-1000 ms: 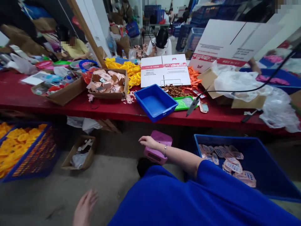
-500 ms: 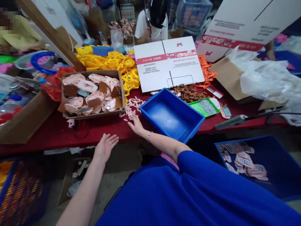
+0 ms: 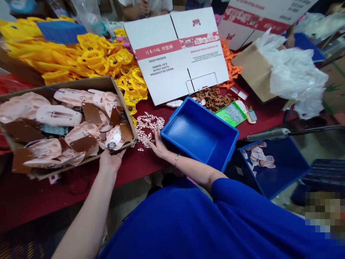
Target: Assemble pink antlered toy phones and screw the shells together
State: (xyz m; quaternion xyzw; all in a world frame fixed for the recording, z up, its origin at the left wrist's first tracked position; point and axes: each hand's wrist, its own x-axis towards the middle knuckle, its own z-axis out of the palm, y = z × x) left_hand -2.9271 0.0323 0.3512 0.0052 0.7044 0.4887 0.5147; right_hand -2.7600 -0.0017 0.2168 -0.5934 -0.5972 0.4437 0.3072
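Observation:
My left hand (image 3: 110, 161) is at the near right edge of a cardboard box (image 3: 118, 88), palm turned up, and seems to touch the box wall; some fingertips are hidden there. Pale pink plastic housings (image 3: 58, 116) with brown card pieces fill the box. My right hand (image 3: 159, 146) is open, fingers spread, at the edge of a pile of small pink parts (image 3: 147, 126) on the red tabletop. Just right of it stands a blue plastic bin (image 3: 192, 131) with nothing visible inside.
Yellow plastic parts (image 3: 91, 57) are heaped behind the box. A white printed carton (image 3: 178, 54) leans behind the bin. Brown parts (image 3: 212, 100) and a green tray (image 3: 231, 114) lie to the right. A handheld tool (image 3: 268, 134) sits above a lower blue bin (image 3: 283, 172).
My left hand has moved forward to the cardboard box's edge. My right hand remains open by the small pink parts, slightly nearer the blue bin. The view has shifted closer to the table.

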